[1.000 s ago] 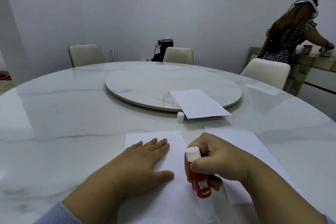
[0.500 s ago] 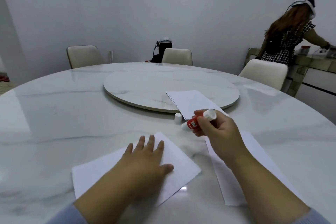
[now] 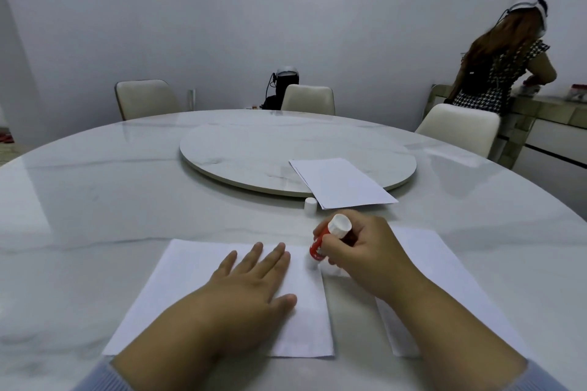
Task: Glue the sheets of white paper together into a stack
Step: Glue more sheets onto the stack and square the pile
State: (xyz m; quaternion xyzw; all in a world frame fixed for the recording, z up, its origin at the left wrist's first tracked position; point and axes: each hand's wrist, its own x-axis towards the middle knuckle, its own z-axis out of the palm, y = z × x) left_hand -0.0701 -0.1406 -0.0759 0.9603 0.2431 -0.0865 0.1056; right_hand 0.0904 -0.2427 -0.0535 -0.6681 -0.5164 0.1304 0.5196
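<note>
White marble surface (image 3: 95,200), round, with a raised turntable (image 3: 254,152) at its centre; pale chairs (image 3: 146,98) stand behind it, and a second person (image 3: 502,67) works at a side counter by the far wall.

Near sheet of white paper (image 3: 190,289): lies flat at the near edge of the surface, held down by the left hand (image 3: 247,292), whose fingers are straight and spread, palm pressed on the sheet.

Right hand (image 3: 362,254): fingers curled round a red glue stick (image 3: 320,243), tilted, its white base uppermost and its glue end down at the far right corner of the near sheet. Whether the tip touches the paper cannot be told; that spot is blurred.

Second sheet (image 3: 444,263): lies just beside the near sheet on the right, partly under the right forearm. A further pile of sheets (image 3: 340,182) rests across the turntable rim, well apart from both. The white cap (image 3: 310,206) of the stick stands upright on the surface, just beside that pile.

Step in hand, as judged: applying glue to the top face of the near sheet, beginning at one corner. No joined pair is evident, so the task appears to be at an early stage.

Next move, as judged: the stick should travel along the sheet's edges while the left hand holds the paper against sliding; the left hand must shift to uncover the area beneath it. A fresh sheet then has to be aligned edge to edge and pressed flat.
</note>
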